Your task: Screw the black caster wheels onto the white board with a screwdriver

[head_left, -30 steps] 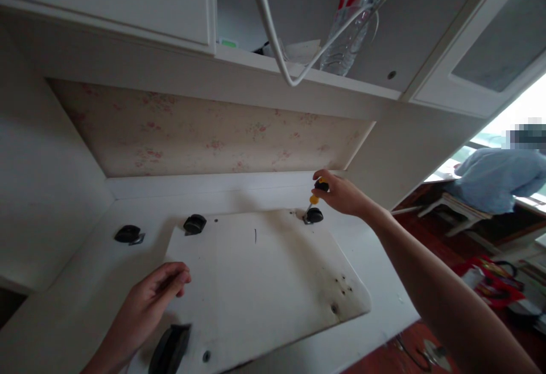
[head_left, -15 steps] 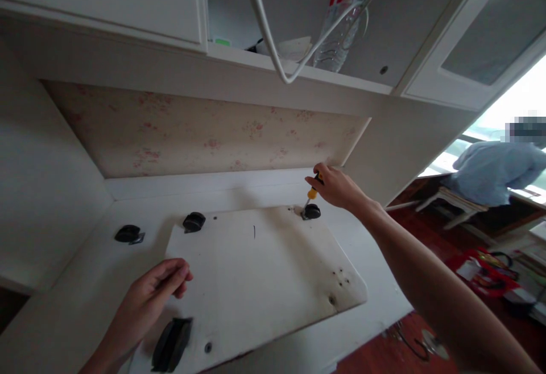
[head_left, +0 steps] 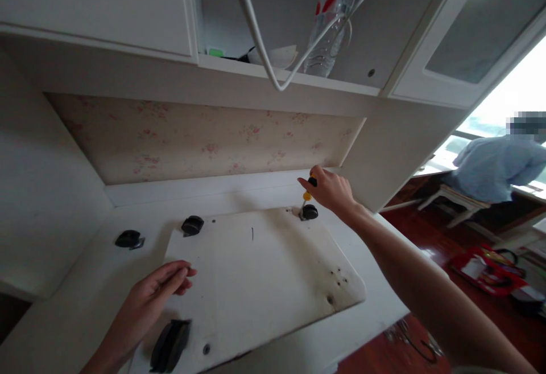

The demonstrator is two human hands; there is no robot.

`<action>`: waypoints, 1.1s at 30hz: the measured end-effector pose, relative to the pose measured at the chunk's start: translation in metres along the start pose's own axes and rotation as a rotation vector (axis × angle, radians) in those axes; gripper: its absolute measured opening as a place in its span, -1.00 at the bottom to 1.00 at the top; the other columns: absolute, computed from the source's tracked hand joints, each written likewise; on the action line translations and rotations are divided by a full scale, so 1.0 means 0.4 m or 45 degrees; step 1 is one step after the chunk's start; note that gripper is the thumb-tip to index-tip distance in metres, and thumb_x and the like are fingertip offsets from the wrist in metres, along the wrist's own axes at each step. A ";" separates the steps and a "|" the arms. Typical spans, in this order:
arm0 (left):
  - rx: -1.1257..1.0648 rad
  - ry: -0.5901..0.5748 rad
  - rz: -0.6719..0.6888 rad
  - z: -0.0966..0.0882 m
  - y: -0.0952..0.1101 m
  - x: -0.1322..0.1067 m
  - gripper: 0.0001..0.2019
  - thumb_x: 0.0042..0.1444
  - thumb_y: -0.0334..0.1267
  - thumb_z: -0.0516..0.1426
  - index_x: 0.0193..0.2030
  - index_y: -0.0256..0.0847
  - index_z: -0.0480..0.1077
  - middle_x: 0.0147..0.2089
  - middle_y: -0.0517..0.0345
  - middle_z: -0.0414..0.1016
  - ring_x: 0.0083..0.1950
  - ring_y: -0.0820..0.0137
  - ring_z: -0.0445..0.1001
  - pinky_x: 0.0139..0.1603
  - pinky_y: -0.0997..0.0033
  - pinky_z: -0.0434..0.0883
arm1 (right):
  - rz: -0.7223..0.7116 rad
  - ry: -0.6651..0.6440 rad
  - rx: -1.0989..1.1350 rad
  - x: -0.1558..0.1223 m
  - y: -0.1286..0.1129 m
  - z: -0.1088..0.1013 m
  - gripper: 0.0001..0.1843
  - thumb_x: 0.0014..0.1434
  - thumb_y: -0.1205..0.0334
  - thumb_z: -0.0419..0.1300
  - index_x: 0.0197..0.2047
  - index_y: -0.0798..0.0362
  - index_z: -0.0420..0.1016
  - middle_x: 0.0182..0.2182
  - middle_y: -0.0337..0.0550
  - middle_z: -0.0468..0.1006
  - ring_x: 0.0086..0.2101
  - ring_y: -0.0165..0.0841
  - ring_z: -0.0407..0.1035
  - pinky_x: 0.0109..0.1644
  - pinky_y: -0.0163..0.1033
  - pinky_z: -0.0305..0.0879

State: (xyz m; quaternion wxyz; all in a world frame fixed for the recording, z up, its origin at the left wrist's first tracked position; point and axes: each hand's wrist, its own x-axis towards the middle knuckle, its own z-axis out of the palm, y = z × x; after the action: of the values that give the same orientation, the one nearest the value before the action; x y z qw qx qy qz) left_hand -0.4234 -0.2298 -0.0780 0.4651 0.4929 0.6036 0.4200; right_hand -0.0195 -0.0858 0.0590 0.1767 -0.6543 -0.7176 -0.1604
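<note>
My right hand (head_left: 330, 190) is closed round a screwdriver with a yellow and black handle (head_left: 307, 193), its tip down at the far right castor wheel (head_left: 310, 212) of a white board (head_left: 260, 274). My left hand (head_left: 156, 297) rests on the board's near left edge with its fingers loosely curled and nothing in them, just above a large black castor (head_left: 170, 344). A third black castor (head_left: 193, 225) sits at the board's far left corner. Several empty screw holes (head_left: 339, 276) show near the board's right corner.
A loose black castor (head_left: 128, 239) lies on the white desk surface (head_left: 85, 283) to the left. A floral back panel (head_left: 205, 140), cupboards, a white cable (head_left: 260, 44) and a plastic bottle (head_left: 326, 21) are above. A person in a light blue shirt (head_left: 499, 163) sits at the right.
The view has drifted a little. My right hand has shifted slightly left on the screwdriver at the far right castor. My left hand stays on the board's edge.
</note>
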 end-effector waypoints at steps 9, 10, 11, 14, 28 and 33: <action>-0.287 0.099 -0.067 -0.002 0.075 -0.044 -0.50 -0.06 0.15 0.35 -0.07 -0.14 0.61 0.03 -0.02 0.65 -0.10 0.17 0.65 -0.08 0.33 0.63 | 0.036 0.302 0.176 -0.018 0.002 -0.025 -0.71 0.34 -0.02 0.09 -0.20 0.01 0.44 -0.31 -0.04 0.66 -0.44 -0.23 0.50 -0.46 -0.24 0.08; -0.341 0.105 -0.072 0.005 0.092 -0.059 -0.51 -0.06 0.14 0.35 -0.07 -0.12 0.61 0.05 -0.01 0.65 -0.08 0.16 0.65 -0.09 0.33 0.64 | 0.048 0.368 0.214 -0.022 -0.006 -0.034 -0.71 0.35 -0.01 0.08 -0.19 0.02 0.44 -0.29 -0.03 0.66 -0.40 -0.23 0.52 -0.43 -0.23 0.15; -0.398 0.108 -0.074 0.015 0.109 -0.076 -0.52 -0.05 0.13 0.35 -0.06 -0.11 0.62 0.08 0.00 0.63 -0.06 0.15 0.65 -0.09 0.33 0.64 | 0.054 0.426 0.249 -0.029 -0.016 -0.044 -0.71 0.36 -0.02 0.07 -0.18 0.02 0.44 -0.28 -0.04 0.65 -0.37 -0.23 0.54 -0.40 -0.23 0.22; -0.573 0.110 -0.074 0.059 0.155 -0.126 -0.55 -0.04 0.09 0.36 -0.04 -0.06 0.62 0.16 0.02 0.59 0.01 0.11 0.63 -0.08 0.31 0.65 | 0.084 0.579 0.483 -0.085 -0.059 -0.081 -0.69 0.36 -0.05 0.08 -0.16 0.03 0.42 -0.37 -0.13 0.62 -0.38 -0.30 0.56 -0.36 -0.25 0.38; -0.624 -0.093 -0.121 0.208 0.179 -0.191 -0.45 0.05 0.13 0.30 0.15 -0.04 0.52 0.32 -0.03 0.42 0.20 -0.02 0.52 0.08 0.10 0.61 | 0.449 0.859 1.582 -0.414 -0.176 -0.147 -0.86 0.12 0.20 0.35 -0.36 0.03 0.49 -0.44 -0.09 0.65 -0.49 -0.34 0.50 -0.51 -0.32 0.41; -0.596 -0.114 -0.128 0.224 0.182 -0.187 -0.43 0.04 0.15 0.31 0.15 -0.06 0.53 0.27 -0.05 0.47 0.21 -0.02 0.51 0.10 0.10 0.60 | 0.496 0.959 1.458 -0.412 -0.169 -0.156 -0.88 0.06 0.22 0.36 -0.39 0.02 0.50 -0.48 -0.12 0.64 -0.52 -0.36 0.48 -0.57 -0.36 0.31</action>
State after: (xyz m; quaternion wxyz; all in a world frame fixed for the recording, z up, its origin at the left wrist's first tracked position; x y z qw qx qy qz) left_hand -0.3148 -0.2874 -0.0159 0.6133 0.3592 0.4924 0.5023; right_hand -0.0707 -0.2661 0.0380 0.7540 -0.4752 -0.4493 0.0611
